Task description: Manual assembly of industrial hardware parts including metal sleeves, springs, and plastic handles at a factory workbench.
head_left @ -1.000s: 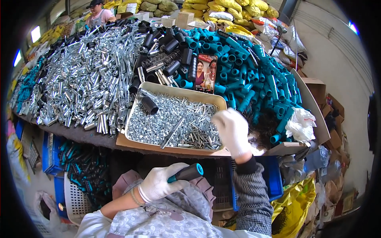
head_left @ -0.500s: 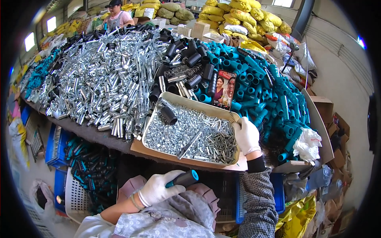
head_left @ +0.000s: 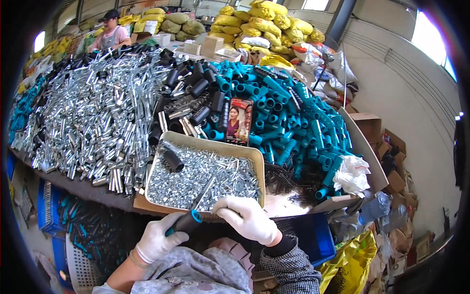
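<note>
My left hand (head_left: 159, 238), in a white glove, is closed around a black and teal tubular handle (head_left: 186, 223). The handle's teal-rimmed open end points up and to the right. Just beside that end, my gloved right hand (head_left: 247, 218) has its fingers pinched together. Something thin seems to lie between its fingertips, too small to make out. Both hands are at the front edge of the cream tray (head_left: 261, 172). Inside the tray are many small metal parts, a black tube (head_left: 173, 160) and a flat metal strip (head_left: 204, 192).
Behind the tray, a phone (head_left: 239, 120) leans on the parts. Shiny metal tubes (head_left: 98, 117) heap up at left, teal tubes (head_left: 286, 125) at right. Dark springs (head_left: 286, 183) lie right of the tray. Blue crates (head_left: 318, 245) stand below. Another person (head_left: 111, 36) is at the far left.
My right hand has left the tray's right edge and come down and left to the handle's open end. My left hand still holds the handle. The view has shifted to the right.
</note>
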`<state>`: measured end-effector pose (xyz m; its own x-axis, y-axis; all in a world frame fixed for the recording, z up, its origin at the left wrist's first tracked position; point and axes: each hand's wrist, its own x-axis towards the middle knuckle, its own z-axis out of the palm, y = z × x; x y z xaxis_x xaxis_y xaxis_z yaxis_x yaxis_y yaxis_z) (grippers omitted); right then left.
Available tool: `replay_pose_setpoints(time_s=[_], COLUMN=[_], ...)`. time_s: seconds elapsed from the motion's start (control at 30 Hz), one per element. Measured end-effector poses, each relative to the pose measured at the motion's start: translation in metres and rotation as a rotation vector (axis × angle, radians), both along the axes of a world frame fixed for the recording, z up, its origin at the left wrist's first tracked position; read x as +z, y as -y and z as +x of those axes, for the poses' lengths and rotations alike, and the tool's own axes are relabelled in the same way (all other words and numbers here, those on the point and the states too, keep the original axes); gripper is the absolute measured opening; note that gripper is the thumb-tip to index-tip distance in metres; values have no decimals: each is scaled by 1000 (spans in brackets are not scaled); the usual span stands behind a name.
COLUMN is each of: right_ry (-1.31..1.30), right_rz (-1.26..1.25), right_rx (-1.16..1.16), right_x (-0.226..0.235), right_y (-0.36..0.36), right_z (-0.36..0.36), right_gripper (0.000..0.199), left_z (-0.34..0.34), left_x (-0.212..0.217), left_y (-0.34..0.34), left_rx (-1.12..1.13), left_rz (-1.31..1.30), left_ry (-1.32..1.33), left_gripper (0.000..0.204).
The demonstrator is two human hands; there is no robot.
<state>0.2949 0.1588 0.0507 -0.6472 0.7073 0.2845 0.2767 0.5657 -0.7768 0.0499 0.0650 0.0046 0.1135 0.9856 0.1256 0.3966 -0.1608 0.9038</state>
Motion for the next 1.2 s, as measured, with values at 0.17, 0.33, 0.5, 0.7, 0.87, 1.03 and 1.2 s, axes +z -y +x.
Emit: replay_pose_setpoints(time_s=[0.17, 0.33, 0.5, 0.7, 0.87, 1.03, 1.2], right_ry=[63, 115, 240, 748, 789, 684, 107], right_rz=[215, -40, 874, 666, 690, 453, 570], right_rx=[-111, 191, -940, -1165, -1127, -1063, -1019], right_x=[-7, 29, 65, 66, 58, 62, 30], right_y=[17, -28, -241, -329, -324, -269, -160], right_z=[-13, 3, 96, 122, 120, 148, 163], right_gripper=[10, 28, 28, 57, 51, 40, 36], left_z=[1, 13, 15, 16, 11, 7, -4], left_x=[6, 7, 3, -2, -5, 0, -8], left_y=[-13, -14, -10, -10, -4, 5, 17], left_rx=[-279, -91, -52, 25, -9, -43, -66], left_rz=[436, 99, 66, -27, 11, 35, 35], left_ry=[-409, -39, 24, 84, -28, -25, -7], left_gripper=[51, 67, 71, 83, 74, 71, 68])
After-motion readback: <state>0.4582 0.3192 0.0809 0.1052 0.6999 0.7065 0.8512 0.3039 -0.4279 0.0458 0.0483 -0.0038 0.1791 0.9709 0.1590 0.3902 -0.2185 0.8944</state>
